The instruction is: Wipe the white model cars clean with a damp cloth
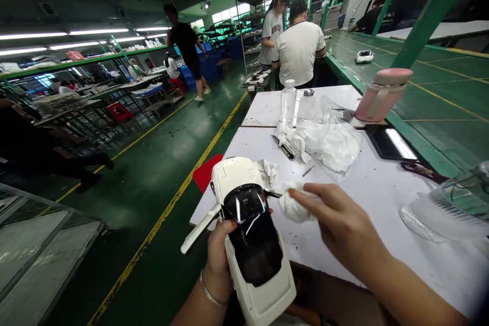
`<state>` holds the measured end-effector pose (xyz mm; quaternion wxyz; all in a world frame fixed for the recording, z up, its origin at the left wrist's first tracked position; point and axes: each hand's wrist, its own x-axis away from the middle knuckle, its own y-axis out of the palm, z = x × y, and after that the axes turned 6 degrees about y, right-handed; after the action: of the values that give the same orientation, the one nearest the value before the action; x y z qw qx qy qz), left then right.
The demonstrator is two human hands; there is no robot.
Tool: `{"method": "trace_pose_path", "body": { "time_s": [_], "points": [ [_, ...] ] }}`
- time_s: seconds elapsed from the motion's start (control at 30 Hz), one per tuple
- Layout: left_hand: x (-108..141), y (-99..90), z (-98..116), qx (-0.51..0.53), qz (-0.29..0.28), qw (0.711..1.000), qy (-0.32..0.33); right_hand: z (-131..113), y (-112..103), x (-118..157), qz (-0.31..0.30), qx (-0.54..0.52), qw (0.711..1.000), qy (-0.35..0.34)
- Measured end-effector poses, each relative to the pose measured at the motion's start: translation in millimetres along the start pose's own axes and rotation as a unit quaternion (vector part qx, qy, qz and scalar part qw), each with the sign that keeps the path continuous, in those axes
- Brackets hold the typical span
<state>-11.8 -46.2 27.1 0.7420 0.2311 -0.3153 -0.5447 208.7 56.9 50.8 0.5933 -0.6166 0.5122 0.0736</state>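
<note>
A white model car (260,260) with a black roof and windows is tilted over the table's near left edge. My left hand (220,249) grips it from the left side, the thumb by the windshield. One car door (200,228) stands open on the left. On the right side my right hand (340,219) pinches a crumpled white cloth (296,206), close to a thin dark part sticking out from the car. Another piece of white cloth (268,172) lies just behind the car.
On the white table (244,138) are a clear bottle (288,99), plastic bags (338,145), a pink mug (384,94), a dark phone-like slab (390,142) and a clear container (454,209). A red stool (206,170) stands left. People stand and walk beyond. Another car (364,56) sits on the green surface.
</note>
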Motion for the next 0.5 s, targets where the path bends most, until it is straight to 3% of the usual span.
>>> {"method": "trace_pose_path", "body": {
  "time_s": [0.1, 0.2, 0.4, 0.5],
  "points": [
    [0, 14.2, 9, 0.082, 0.001, 0.994, -0.075, 17, -16, -1, 0.037, 0.070, 0.993, 0.088],
    [0, 28.2, 16, 0.120, 0.041, 0.987, -0.100, 13, -20, -9, 0.066, 0.055, 0.987, 0.133],
    [7, 39.1, 15, 0.105, 0.090, 0.977, -0.162, -6, 23, -26, 0.024, -0.010, 1.000, 0.002],
    [9, 37.7, 12, 0.076, 0.081, 0.987, -0.114, 1, 36, -28, 0.008, -0.003, 0.999, -0.031]
  ]
}}
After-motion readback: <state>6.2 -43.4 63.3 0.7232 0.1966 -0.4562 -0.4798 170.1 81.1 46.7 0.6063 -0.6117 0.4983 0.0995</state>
